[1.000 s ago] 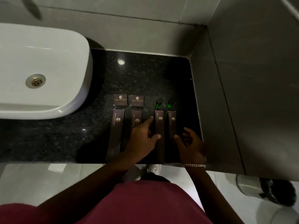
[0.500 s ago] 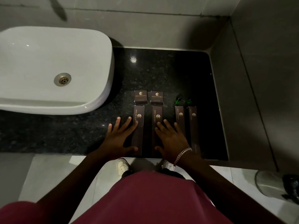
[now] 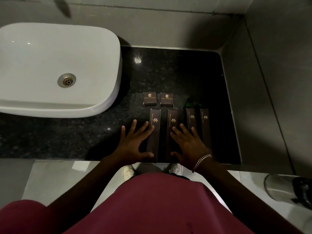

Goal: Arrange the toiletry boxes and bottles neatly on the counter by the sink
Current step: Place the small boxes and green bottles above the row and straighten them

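Note:
Several long dark-brown boxes lie side by side on the black granite counter (image 3: 101, 135): the leftmost long box (image 3: 154, 130), a second long box (image 3: 172, 122), and two narrower boxes (image 3: 190, 118) (image 3: 205, 120) to the right. Two small square boxes (image 3: 150, 98) (image 3: 166, 98) sit behind them. Two green bottles (image 3: 192, 103) stand dimly behind the narrow boxes. My left hand (image 3: 135, 142) lies flat, fingers spread, its thumb and forefinger touching the leftmost box. My right hand (image 3: 189, 144) rests flat over the second box's near part, fingers apart.
A white basin (image 3: 55, 68) with a metal drain fills the counter's left side. Grey tiled walls (image 3: 263, 81) close the back and right. A metal bin (image 3: 287, 190) stands on the floor at lower right. My shoes show below the counter's front edge.
A second ago my left forefinger pointed at a box and my right hand curled by the narrow boxes. Both hands moved left and lie flat. The view shifted left.

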